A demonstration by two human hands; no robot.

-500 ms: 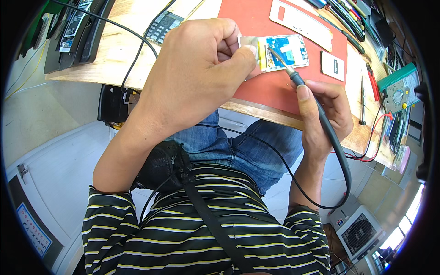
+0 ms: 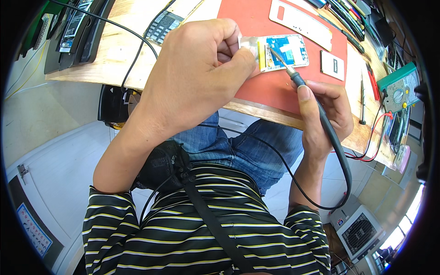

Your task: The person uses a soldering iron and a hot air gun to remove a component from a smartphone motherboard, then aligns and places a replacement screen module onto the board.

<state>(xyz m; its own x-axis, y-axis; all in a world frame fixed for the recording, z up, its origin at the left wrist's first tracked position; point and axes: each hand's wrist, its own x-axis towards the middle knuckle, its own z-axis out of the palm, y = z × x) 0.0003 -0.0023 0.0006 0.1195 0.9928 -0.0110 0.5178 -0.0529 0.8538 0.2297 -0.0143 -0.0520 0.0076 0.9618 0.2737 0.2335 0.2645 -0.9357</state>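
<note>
My left hand [image 2: 192, 78] is closed, pinching the left end of an opened phone [image 2: 300, 56] between thumb and fingers. The phone has a pale frame, a blue circuit board [image 2: 277, 44] and a yellow strip [image 2: 262, 57] near a silvery flap [image 2: 250, 42] by my thumb. In my right hand [image 2: 327, 110] a soldering iron [image 2: 321, 107] is held like a pen, its dark handle trailing a black cable. The iron's metal tip slants onto the board's left part; whether it touches cannot be made out.
A red mat [image 2: 275, 96] lies under the work on a wooden table. On it are a pale slotted panel [image 2: 300, 24] and a phone battery [image 2: 332, 65]. A green-cased multimeter [image 2: 398, 94] and hand tools [image 2: 343, 18] line the right side. A black cable [image 2: 123, 30] crosses the left.
My left thumb has shifted slightly down, uncovering more of the silvery flap. My right hand and the soldering iron have hardly moved.
</note>
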